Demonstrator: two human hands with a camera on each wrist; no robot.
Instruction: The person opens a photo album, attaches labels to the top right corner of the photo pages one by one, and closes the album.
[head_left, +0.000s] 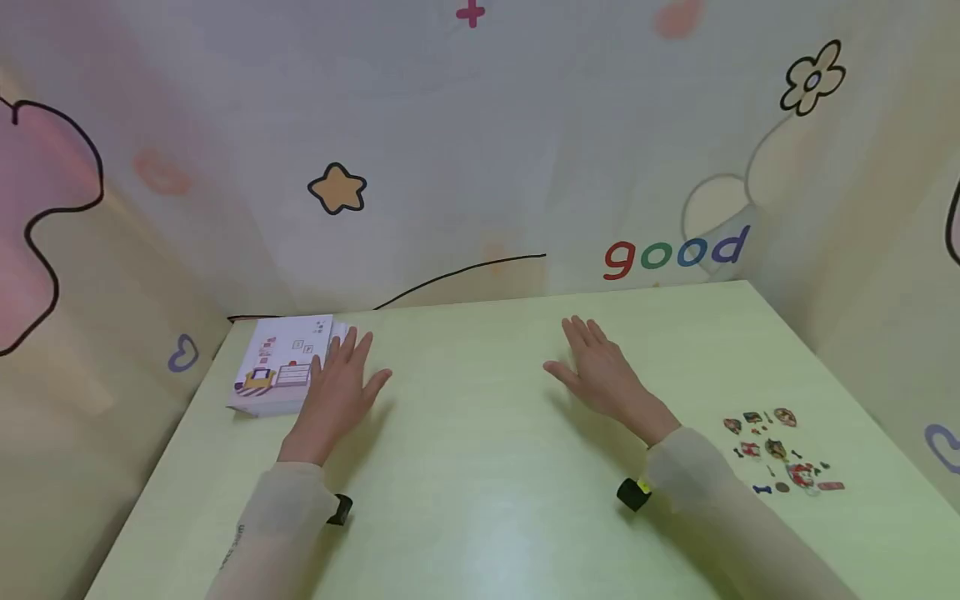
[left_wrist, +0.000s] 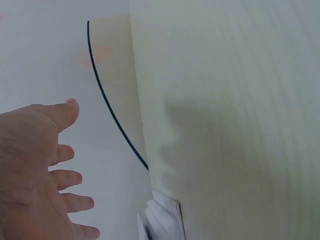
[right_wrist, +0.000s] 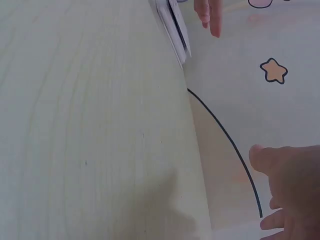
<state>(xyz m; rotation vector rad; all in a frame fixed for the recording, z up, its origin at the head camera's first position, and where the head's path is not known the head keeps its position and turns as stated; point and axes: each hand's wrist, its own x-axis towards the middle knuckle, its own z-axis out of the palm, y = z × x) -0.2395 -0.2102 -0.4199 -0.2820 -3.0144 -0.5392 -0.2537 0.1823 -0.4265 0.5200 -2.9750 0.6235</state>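
Lettering point(head_left: 232, 546) on left sleeve point(head_left: 281, 512) was illegible, small stickers point(head_left: 776, 450) lay outside right sleeve point(head_left: 720, 492), right hand point(head_left: 607, 379) hovered empty, fingers straight, left hand point(head_left: 339, 398) likewise, beside illustrated white box point(head_left: 281, 358) on table point(head_left: 465, 433) at far left, backdrop point(head_left: 465, 150) read "good".

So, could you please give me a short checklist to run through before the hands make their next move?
1. Left hand holding nothing: ok, fingers straight.
2. Right hand holding nothing: ok.
3. Left hand clear of the white box: ok, the right wrist view shows a gap.
4. Stickers apart from the right hand: ok, they lie on the table.
5. White box's contents, if any: cannot tell.
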